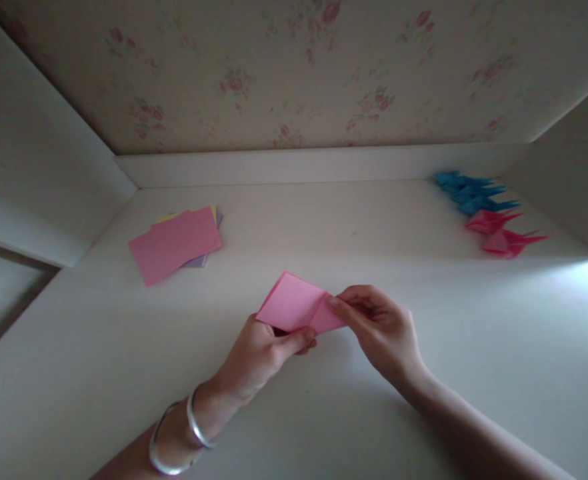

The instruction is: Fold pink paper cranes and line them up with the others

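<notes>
A folded sheet of pink origami paper (294,303) is held up in front of me, tilted, with a crease near its right part. My left hand (271,343) is closed on its lower edge, the thumb in front and most fingers hidden behind the paper. At the right corner, my right hand (379,327) pinches the paper between thumb and fingers. Two silvery bangles circle my left wrist.
Loose paper sheets (179,243), pink on top with yellow and purple beneath, lie at the back left. Several folded blue paper figures (474,193) and two pink ones (509,243) stand at the back right. A flowered wall (284,80) rises behind the white tabletop (294,427).
</notes>
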The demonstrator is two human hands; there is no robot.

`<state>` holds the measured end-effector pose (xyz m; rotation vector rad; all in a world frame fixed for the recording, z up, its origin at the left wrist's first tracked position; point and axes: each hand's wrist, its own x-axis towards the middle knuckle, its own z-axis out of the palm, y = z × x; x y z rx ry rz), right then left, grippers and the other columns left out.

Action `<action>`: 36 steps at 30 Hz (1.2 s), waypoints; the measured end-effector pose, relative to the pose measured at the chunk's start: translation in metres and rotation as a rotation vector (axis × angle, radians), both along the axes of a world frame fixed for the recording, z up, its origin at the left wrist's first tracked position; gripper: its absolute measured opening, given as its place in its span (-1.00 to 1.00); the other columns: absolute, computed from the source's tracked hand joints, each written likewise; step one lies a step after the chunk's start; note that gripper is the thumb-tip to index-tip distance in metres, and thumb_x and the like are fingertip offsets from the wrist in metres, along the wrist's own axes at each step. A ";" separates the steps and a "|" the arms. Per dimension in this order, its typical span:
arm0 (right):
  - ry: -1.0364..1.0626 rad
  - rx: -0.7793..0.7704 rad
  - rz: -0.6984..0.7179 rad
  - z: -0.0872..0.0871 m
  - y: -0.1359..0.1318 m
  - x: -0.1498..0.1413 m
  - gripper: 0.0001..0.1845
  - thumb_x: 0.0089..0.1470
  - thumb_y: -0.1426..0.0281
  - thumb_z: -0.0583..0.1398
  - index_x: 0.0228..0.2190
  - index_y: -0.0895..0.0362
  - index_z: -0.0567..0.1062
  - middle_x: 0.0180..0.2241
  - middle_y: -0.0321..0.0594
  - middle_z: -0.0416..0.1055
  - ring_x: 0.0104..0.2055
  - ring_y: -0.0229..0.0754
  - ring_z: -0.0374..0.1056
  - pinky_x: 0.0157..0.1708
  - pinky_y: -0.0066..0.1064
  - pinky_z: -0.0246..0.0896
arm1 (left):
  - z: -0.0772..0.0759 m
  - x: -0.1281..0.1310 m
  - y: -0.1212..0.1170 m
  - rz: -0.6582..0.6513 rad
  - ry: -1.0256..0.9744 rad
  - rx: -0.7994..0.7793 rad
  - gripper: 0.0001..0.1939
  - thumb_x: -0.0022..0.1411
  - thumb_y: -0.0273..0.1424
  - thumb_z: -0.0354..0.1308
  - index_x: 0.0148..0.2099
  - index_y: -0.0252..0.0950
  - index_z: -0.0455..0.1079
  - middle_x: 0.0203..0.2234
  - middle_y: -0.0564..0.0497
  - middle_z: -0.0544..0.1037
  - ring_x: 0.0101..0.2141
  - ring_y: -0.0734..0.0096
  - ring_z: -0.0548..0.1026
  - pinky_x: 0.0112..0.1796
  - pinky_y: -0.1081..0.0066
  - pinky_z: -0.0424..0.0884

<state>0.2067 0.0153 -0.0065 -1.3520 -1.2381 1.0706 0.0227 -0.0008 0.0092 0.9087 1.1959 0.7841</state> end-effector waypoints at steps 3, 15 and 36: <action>-0.002 -0.003 0.002 0.000 0.000 0.000 -0.78 -0.01 0.22 0.36 -0.46 0.11 0.54 -0.51 -0.25 0.51 -0.48 -0.22 0.42 -0.51 -0.46 0.32 | 0.002 0.002 -0.001 -0.006 -0.031 -0.052 -0.70 0.10 -0.27 0.38 -0.18 -0.38 0.57 -0.38 -0.10 0.66 -0.35 0.28 0.60 -0.28 0.39 0.52; 0.070 -0.001 0.040 0.002 -0.001 -0.002 -0.78 -0.01 0.23 0.36 -0.42 0.11 0.52 -0.47 -0.25 0.50 -0.45 -0.22 0.44 -0.48 -0.47 0.36 | 0.004 0.004 -0.005 0.015 -0.038 -0.101 -0.71 0.06 -0.26 0.40 -0.24 -0.39 0.59 -0.41 -0.10 0.66 -0.40 0.31 0.61 -0.37 0.43 0.53; 0.355 -0.182 0.106 0.002 0.000 -0.007 -0.63 0.01 0.25 0.35 -0.17 0.09 0.40 -0.43 -0.33 0.54 -0.43 -0.28 0.45 -0.36 -0.45 0.42 | 0.002 0.002 -0.001 0.065 -0.154 -0.260 -0.73 0.20 -0.24 0.29 -0.24 -0.39 0.60 -0.39 -0.11 0.68 -0.45 0.40 0.61 -0.47 0.53 0.48</action>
